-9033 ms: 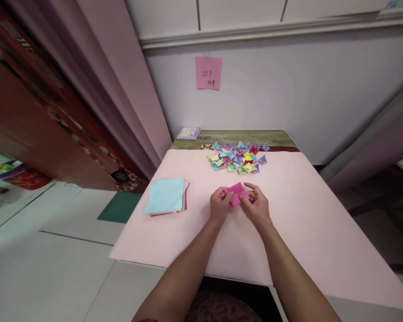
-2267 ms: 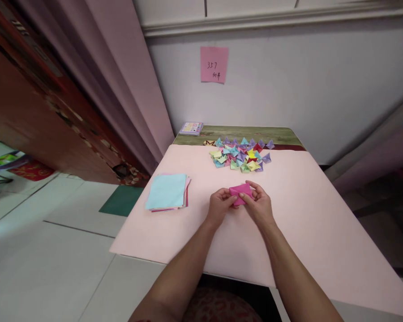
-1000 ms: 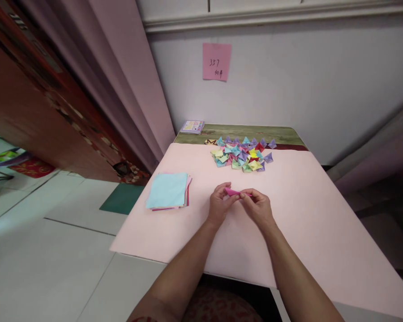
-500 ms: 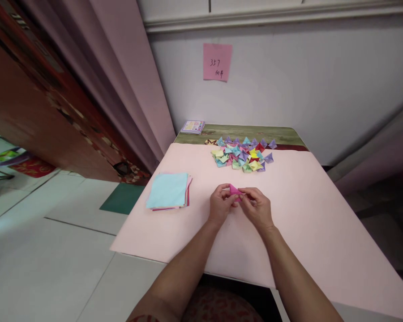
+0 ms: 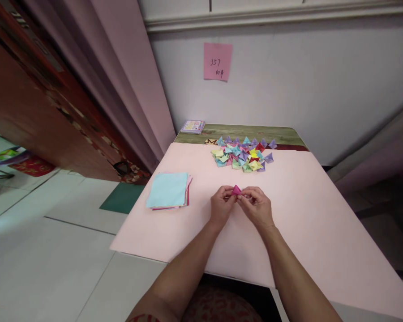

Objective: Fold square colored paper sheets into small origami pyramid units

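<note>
A small folded magenta paper [image 5: 237, 190] is pinched between my two hands above the pink table covering. My left hand [image 5: 221, 205] grips its left side with thumb and fingers closed. On the other side, my right hand [image 5: 257, 205] holds the paper's right edge between thumb and fingertips. The paper's peak points up and away from me; its lower part is hidden behind my fingers. Beyond my hands lies a cluster of folded paper pieces [image 5: 243, 155] in blue, purple, yellow, green, red and pink.
Left of my hands lies a stack of square paper sheets [image 5: 168, 190], light blue on top. Small printed cards [image 5: 193, 127] sit at the table's far left corner. A pink note [image 5: 217, 61] is stuck on the wall. Curtains [image 5: 130, 80] hang at the left.
The magenta paper has turned in my fingers and shows a smaller, upright peak now. My fingertips have come closer together; the stack and the cluster have stayed put.
</note>
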A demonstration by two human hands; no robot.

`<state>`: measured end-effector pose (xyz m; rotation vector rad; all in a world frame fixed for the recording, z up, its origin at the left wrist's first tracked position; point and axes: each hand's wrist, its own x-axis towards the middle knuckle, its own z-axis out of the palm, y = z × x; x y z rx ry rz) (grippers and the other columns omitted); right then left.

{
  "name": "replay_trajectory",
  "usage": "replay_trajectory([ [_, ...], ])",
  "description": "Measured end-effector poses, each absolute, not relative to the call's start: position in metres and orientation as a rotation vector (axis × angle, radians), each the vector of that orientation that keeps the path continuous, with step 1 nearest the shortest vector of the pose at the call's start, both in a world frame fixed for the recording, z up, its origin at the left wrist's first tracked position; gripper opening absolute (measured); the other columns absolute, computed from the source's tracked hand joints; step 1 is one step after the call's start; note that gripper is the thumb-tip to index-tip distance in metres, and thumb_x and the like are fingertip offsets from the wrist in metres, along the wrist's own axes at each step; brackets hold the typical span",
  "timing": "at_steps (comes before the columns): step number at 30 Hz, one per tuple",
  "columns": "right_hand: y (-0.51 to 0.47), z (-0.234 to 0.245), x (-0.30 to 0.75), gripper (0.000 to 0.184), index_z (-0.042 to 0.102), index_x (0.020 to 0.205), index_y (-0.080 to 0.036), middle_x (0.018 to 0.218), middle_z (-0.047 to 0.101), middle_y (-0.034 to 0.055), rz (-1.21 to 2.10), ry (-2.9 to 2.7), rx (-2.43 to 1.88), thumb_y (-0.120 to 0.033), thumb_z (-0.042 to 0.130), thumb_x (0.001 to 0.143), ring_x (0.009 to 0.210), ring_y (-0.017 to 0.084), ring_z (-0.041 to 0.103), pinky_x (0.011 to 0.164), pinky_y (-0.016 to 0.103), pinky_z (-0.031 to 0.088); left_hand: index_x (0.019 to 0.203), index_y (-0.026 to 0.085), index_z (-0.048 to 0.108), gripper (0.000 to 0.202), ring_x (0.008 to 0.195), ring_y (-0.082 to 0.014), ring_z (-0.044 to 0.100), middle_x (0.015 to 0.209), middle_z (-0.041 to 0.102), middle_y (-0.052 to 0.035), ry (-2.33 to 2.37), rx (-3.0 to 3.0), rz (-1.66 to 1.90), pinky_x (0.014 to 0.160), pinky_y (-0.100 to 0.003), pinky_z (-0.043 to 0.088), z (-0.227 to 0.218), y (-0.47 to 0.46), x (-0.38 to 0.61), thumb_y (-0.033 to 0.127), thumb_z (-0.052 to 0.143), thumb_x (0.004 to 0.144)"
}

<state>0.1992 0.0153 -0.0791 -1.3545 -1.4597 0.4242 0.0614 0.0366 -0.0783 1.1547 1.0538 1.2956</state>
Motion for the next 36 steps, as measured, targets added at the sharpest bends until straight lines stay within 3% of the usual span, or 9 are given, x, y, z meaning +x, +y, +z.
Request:
replay_trajectory([
  [5, 0.016, -0.081, 0.203, 0.026, 0.073, 0.081, -0.021, 0.086, 0.066, 0.0051, 0.646, -1.403, -1.339, -0.047, 0.069, 0.081, 0.053, 0.011, 0.047, 0.051, 0.027, 0.041, 0.086, 0.018, 0.069, 0.022, 0.065, -0.0134, 0.063, 0.074, 0.071, -0.0022, 1.1, 1.258, 1.289, 0.06, -0.023, 0.048, -0.073, 0.035, 0.059, 0.032, 0.077, 0.071],
  [9, 0.016, -0.08, 0.204, 0.033, 0.071, 0.082, -0.02, 0.067, 0.061, 0.0017, 0.96, -1.232, -1.283, -0.052, 0.071, 0.078, 0.051, 0.011, 0.044, 0.047, 0.025, 0.037, 0.088, 0.015, 0.067, 0.032, 0.053, -0.0115, 0.057, 0.064, 0.064, 0.0001, 0.898, 1.074, 1.179, 0.049, -0.022, 0.044, -0.069, 0.037, 0.054, 0.041, 0.077, 0.072],
  [13, 0.015, -0.076, 0.202, 0.03, 0.067, 0.082, -0.02, 0.055, 0.053, -0.0034, 1.293, -1.043, -1.119, -0.05, 0.073, 0.078, 0.048, 0.01, 0.042, 0.046, 0.023, 0.035, 0.098, 0.014, 0.067, 0.042, 0.055, -0.013, 0.06, 0.07, 0.068, -0.0034, 0.72, 0.825, 1.065, 0.049, -0.024, 0.047, -0.064, 0.039, 0.049, 0.05, 0.07, 0.077],
  [17, 0.015, -0.071, 0.201, 0.029, 0.065, 0.081, -0.02, 0.061, 0.058, -0.0021, 1.365, -0.974, -1.019, -0.047, 0.075, 0.077, 0.055, 0.012, 0.05, 0.055, 0.026, 0.044, 0.106, 0.011, 0.066, 0.048, 0.056, -0.0128, 0.062, 0.07, 0.069, -0.0044, 0.64, 0.753, 0.941, 0.052, -0.023, 0.047, -0.063, 0.04, 0.048, 0.035, 0.082, 0.067],
  [21, 0.015, -0.067, 0.201, 0.03, 0.065, 0.081, -0.02, 0.068, 0.062, -0.0005, 1.433, -0.944, -0.981, -0.048, 0.076, 0.077, 0.061, 0.014, 0.057, 0.062, 0.03, 0.05, 0.106, 0.011, 0.067, 0.049, 0.056, -0.0127, 0.062, 0.073, 0.071, -0.0053, 0.622, 0.733, 0.922, 0.054, -0.024, 0.048, -0.066, 0.039, 0.049, 0.03, 0.085, 0.065],
  [29, 0.013, -0.063, 0.204, 0.03, 0.068, 0.082, -0.021, 0.075, 0.064, 0.0003, 1.573, -0.913, -0.956, -0.047, 0.079, 0.073, 0.068, 0.015, 0.058, 0.069, 0.031, 0.052, 0.079, 0.013, 0.064, 0.03, 0.046, -0.0068, 0.054, 0.064, 0.066, -0.0012, 0.61, 0.724, 0.856, 0.043, -0.018, 0.038, -0.061, 0.04, 0.045, 0.03, 0.084, 0.064],
  [32, 0.012, -0.064, 0.207, 0.034, 0.068, 0.082, -0.021, 0.071, 0.063, 0.0002, 1.598, -0.907, -0.992, -0.049, 0.081, 0.069, 0.06, 0.012, 0.052, 0.057, 0.026, 0.046, 0.078, 0.013, 0.063, 0.031, 0.036, -0.0038, 0.044, 0.052, 0.058, 0.0032, 0.617, 0.771, 0.769, 0.037, -0.016, 0.028, -0.057, 0.039, 0.041, 0.036, 0.081, 0.068],
  [36, 0.012, -0.065, 0.208, 0.035, 0.067, 0.078, -0.018, 0.058, 0.056, -0.0025, 1.666, -0.877, -0.982, -0.048, 0.082, 0.069, 0.044, 0.006, 0.031, 0.041, 0.02, 0.021, 0.081, 0.014, 0.061, 0.034, 0.03, -0.0031, 0.038, 0.046, 0.053, 0.0062, 0.62, 0.805, 0.707, 0.033, -0.016, 0.023, -0.056, 0.039, 0.038, 0.041, 0.079, 0.071],
])
